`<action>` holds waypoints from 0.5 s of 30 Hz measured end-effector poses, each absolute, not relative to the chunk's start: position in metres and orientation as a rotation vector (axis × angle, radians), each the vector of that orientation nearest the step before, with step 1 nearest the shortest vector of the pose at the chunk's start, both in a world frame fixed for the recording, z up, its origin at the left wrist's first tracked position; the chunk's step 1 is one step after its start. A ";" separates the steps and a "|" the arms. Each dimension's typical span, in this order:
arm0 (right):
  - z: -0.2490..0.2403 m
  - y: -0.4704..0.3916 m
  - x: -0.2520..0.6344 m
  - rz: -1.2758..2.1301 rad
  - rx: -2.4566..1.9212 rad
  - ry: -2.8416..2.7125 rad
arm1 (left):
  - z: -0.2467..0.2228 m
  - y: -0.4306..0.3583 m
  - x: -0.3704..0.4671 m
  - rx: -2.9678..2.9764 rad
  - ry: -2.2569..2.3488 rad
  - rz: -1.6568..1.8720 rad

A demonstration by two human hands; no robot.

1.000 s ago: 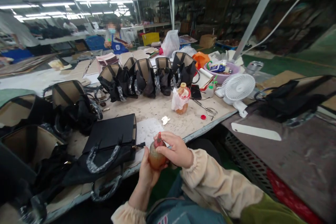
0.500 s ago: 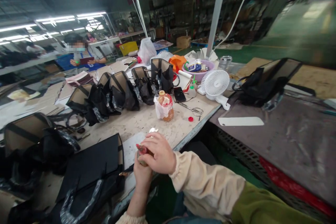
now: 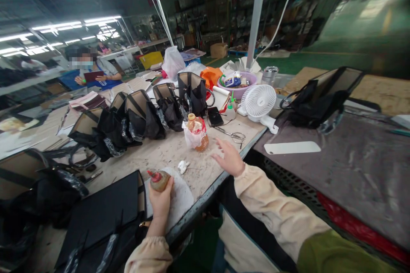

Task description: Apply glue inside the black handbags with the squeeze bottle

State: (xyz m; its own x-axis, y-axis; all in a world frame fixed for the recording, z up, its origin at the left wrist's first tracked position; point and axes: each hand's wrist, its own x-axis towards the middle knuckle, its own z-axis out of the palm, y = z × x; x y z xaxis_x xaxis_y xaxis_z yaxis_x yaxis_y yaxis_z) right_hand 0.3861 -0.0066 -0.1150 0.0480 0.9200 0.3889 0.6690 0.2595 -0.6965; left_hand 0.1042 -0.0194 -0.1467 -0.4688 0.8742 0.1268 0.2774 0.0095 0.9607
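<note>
In my left hand [image 3: 161, 198] is a squat squeeze bottle [image 3: 160, 182] with a red pointed nozzle, held over a pale round sheet [image 3: 182, 198] on the table. My right hand [image 3: 229, 158] is empty with its fingers apart, just above the table near its front edge. Just beyond it stand an orange-brown bottle [image 3: 202, 143] wrapped in white and red plastic and a pair of scissors [image 3: 235, 135]. A crumpled white tissue [image 3: 183, 166] lies between my hands. The small red cap seen before is hidden from view.
Black handbags [image 3: 145, 115] stand in a row behind, and a large black bag [image 3: 105, 209] lies at left. A white fan [image 3: 259, 102], phone [image 3: 214, 116], green-tipped bottle [image 3: 230, 111] and purple basin [image 3: 238, 91] are farther back. Another person [image 3: 96, 74] sits across the table.
My hands, together on the squeeze bottle before, have parted. The left has moved left with the bottle; the right has let go and moved right, its fingers opening over the spot near the red cap.
</note>
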 end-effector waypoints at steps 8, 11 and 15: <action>-0.161 0.017 0.453 0.246 -1.970 -1.666 | -0.169 0.007 0.097 1.191 2.008 1.381; -0.166 0.018 0.453 0.267 -1.949 -1.675 | -0.164 0.002 0.095 1.195 2.084 1.282; -0.160 0.022 0.454 0.290 -1.842 -1.662 | -0.160 -0.008 0.092 1.218 2.034 1.296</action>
